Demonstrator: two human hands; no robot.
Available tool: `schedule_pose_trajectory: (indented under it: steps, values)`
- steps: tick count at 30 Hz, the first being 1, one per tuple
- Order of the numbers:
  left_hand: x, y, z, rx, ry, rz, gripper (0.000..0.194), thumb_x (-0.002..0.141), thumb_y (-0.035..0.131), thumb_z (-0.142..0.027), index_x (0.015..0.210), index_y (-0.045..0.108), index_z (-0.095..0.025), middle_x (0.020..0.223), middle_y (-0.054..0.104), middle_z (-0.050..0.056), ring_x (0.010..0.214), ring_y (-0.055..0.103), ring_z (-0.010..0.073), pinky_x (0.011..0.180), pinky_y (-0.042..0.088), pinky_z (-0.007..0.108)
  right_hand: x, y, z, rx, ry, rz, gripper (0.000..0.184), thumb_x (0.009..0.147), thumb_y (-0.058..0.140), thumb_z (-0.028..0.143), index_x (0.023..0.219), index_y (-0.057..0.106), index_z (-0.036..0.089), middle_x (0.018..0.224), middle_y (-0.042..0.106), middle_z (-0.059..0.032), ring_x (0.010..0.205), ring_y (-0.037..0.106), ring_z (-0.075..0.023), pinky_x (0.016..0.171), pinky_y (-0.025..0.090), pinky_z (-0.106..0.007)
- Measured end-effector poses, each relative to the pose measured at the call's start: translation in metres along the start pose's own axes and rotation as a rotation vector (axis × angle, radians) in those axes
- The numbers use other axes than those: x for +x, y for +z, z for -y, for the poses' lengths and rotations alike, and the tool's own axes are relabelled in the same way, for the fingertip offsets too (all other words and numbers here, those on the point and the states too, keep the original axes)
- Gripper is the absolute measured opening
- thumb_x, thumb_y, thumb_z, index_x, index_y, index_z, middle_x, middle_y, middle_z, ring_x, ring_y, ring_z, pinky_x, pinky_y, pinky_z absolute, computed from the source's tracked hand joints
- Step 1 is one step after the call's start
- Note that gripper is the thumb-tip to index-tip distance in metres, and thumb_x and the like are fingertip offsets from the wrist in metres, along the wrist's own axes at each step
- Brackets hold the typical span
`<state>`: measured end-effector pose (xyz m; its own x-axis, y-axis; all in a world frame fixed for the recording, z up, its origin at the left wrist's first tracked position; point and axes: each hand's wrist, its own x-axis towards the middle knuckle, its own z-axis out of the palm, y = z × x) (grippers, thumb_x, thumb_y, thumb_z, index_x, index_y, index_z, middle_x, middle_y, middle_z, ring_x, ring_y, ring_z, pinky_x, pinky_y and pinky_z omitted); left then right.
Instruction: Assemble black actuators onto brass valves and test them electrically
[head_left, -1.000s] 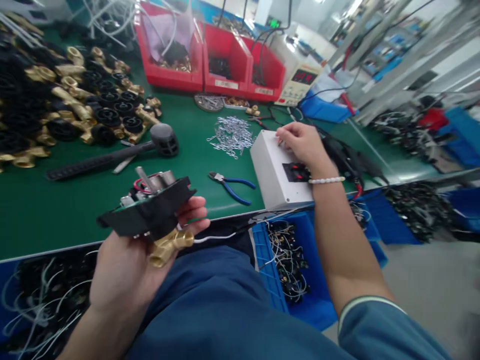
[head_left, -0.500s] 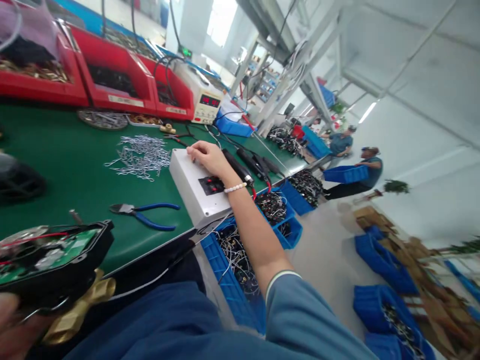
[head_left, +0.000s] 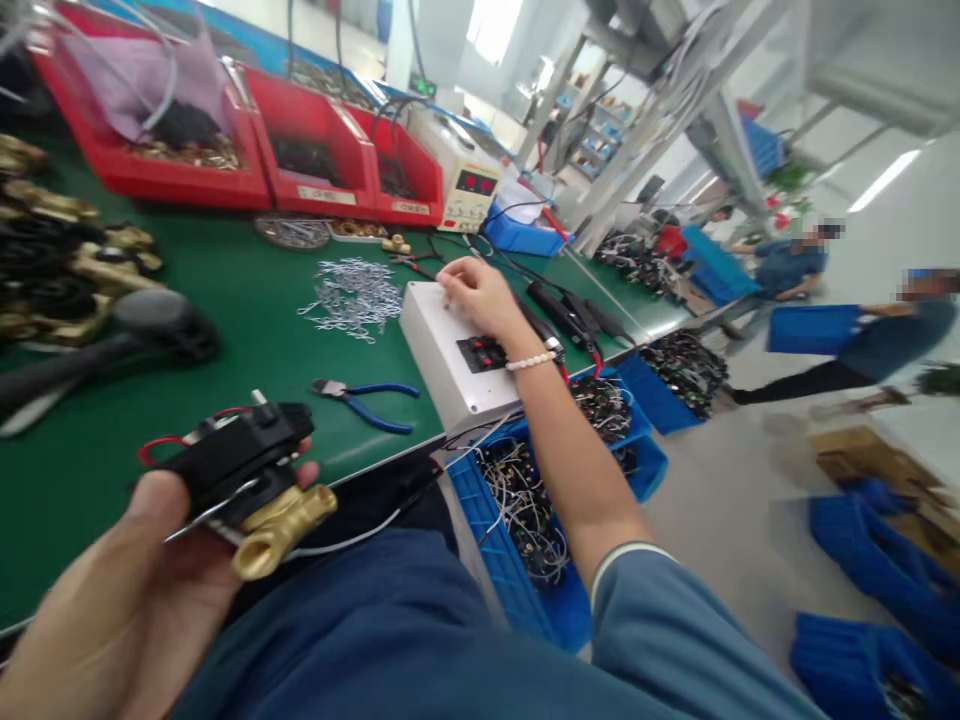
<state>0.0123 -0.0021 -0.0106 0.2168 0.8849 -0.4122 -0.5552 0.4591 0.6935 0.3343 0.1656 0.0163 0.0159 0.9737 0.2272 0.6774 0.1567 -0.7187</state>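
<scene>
At lower left, my left hand (head_left: 157, 570) is closed around a black motorised valve unit (head_left: 232, 455). A brass valve body (head_left: 289, 525) sticks out from its lower side, with a bent metal pin next to it, red wires at its far end and a pale cable trailing right. My right hand (head_left: 484, 300), wearing a beaded bracelet, rests on a white control box (head_left: 450, 350) with its fingers curled together at the top's far end. Whatever lies between those fingertips is too small to make out. Blue-handled cutting pliers (head_left: 367, 403) lie between both hands on the green bench mat.
Metal cotter pins (head_left: 356, 295) are heaped behind the pliers. Red bins (head_left: 322, 195) and a power supply (head_left: 469, 185) line the back. Brass parts (head_left: 75, 250) and a black tool (head_left: 157, 330) lie left. Blue crates (head_left: 510, 590) of wired parts stand below; two people stand far right.
The view has swung left. My left hand has come further into view and the valve unit is turned, its open circuit-board side now facing away. My right hand stays on the box.
</scene>
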Motion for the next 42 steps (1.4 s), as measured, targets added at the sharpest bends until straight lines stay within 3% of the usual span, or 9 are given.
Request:
schedule_pose_trajectory:
  steps: [4, 7, 9, 13, 15, 17, 20, 25, 42]
  values:
    - [-0.003, 0.009, -0.005, -0.023, 0.099, -0.007, 0.049, 0.077, 0.083, -0.054, 0.109, 0.076, -0.018, 0.115, 0.079, 0.007, 0.092, 0.078, 0.0227, 0.079, 0.067, 0.027, 0.004, -0.009, 0.000, 0.045, -0.237, -0.414, 0.008, 0.090, 0.064, 0.018, 0.085, 0.058, 0.018, 0.070, 0.058, 0.0037, 0.063, 0.055, -0.0082, 0.065, 0.043, -0.023]
    - [-0.001, 0.006, -0.003, -0.052, 0.125, 0.060, 0.045, 0.083, 0.080, -0.052, 0.107, 0.076, -0.014, 0.118, 0.078, 0.009, 0.094, 0.078, 0.0210, 0.084, 0.065, 0.026, -0.018, -0.014, 0.021, 0.198, -0.349, -0.477, 0.006, 0.092, 0.063, 0.022, 0.087, 0.061, 0.020, 0.072, 0.059, 0.0011, 0.059, 0.052, -0.0074, 0.061, 0.042, -0.023]
    - [-0.001, 0.004, -0.003, -0.063, 0.140, 0.082, 0.039, 0.088, 0.076, -0.047, 0.110, 0.076, -0.015, 0.117, 0.079, 0.009, 0.096, 0.078, 0.0203, 0.085, 0.065, 0.027, -0.050, -0.014, 0.046, 0.241, -0.370, -0.344, 0.008, 0.093, 0.065, 0.026, 0.087, 0.066, 0.021, 0.071, 0.063, 0.0000, 0.058, 0.054, -0.0082, 0.059, 0.044, -0.024]
    - [0.000, 0.003, -0.003, -0.049, 0.159, 0.097, 0.039, 0.088, 0.076, -0.044, 0.114, 0.074, -0.015, 0.111, 0.080, 0.009, 0.093, 0.078, 0.0218, 0.081, 0.065, 0.028, -0.123, -0.001, 0.085, 0.106, -0.361, 0.506, 0.011, 0.096, 0.069, 0.032, 0.099, 0.071, 0.022, 0.086, 0.073, 0.0004, 0.078, 0.070, -0.0111, 0.072, 0.055, -0.023]
    - [0.000, 0.004, -0.003, -0.026, 0.154, 0.106, 0.045, 0.086, 0.077, -0.048, 0.116, 0.072, -0.014, 0.109, 0.079, 0.012, 0.095, 0.078, 0.0250, 0.081, 0.065, 0.030, -0.150, 0.014, 0.084, -0.011, -0.298, 0.832, 0.022, 0.095, 0.070, 0.037, 0.110, 0.071, 0.020, 0.101, 0.075, -0.0033, 0.092, 0.072, -0.0152, 0.081, 0.058, -0.026]
    - [0.001, 0.005, -0.004, -0.016, 0.144, 0.115, 0.050, 0.085, 0.077, -0.051, 0.117, 0.071, -0.012, 0.107, 0.079, 0.013, 0.097, 0.078, 0.0275, 0.082, 0.065, 0.033, -0.168, 0.031, 0.068, -0.189, -0.219, 0.964, 0.037, 0.093, 0.073, 0.037, 0.124, 0.067, 0.019, 0.118, 0.072, -0.0089, 0.106, 0.070, -0.0212, 0.092, 0.059, -0.034]
    - [0.001, 0.006, -0.005, -0.011, 0.151, 0.125, 0.052, 0.084, 0.077, -0.054, 0.116, 0.070, -0.013, 0.102, 0.079, 0.012, 0.095, 0.078, 0.0273, 0.080, 0.065, 0.033, -0.184, 0.055, 0.033, -0.423, -0.145, 0.966, 0.046, 0.090, 0.076, 0.025, 0.133, 0.064, 0.015, 0.132, 0.066, -0.0157, 0.120, 0.065, -0.0289, 0.103, 0.055, -0.044]
    - [0.000, 0.007, -0.007, -0.005, 0.170, 0.116, 0.048, 0.085, 0.076, -0.054, 0.110, 0.072, -0.013, 0.091, 0.080, 0.009, 0.084, 0.078, 0.0224, 0.074, 0.064, 0.027, -0.194, 0.076, -0.006, -0.540, -0.103, 0.876, 0.038, 0.091, 0.069, 0.013, 0.128, 0.067, 0.010, 0.129, 0.067, -0.0208, 0.122, 0.064, -0.0348, 0.104, 0.053, -0.052]
    - [-0.003, 0.003, -0.009, 0.011, 0.175, 0.095, 0.057, 0.084, 0.074, -0.060, 0.115, 0.070, -0.013, 0.100, 0.080, 0.012, 0.095, 0.078, 0.0276, 0.083, 0.064, 0.034, -0.211, 0.084, -0.021, -0.461, -0.197, 0.880, 0.025, 0.098, 0.061, 0.021, 0.121, 0.071, 0.016, 0.120, 0.073, -0.0144, 0.108, 0.071, -0.0270, 0.094, 0.058, -0.042]
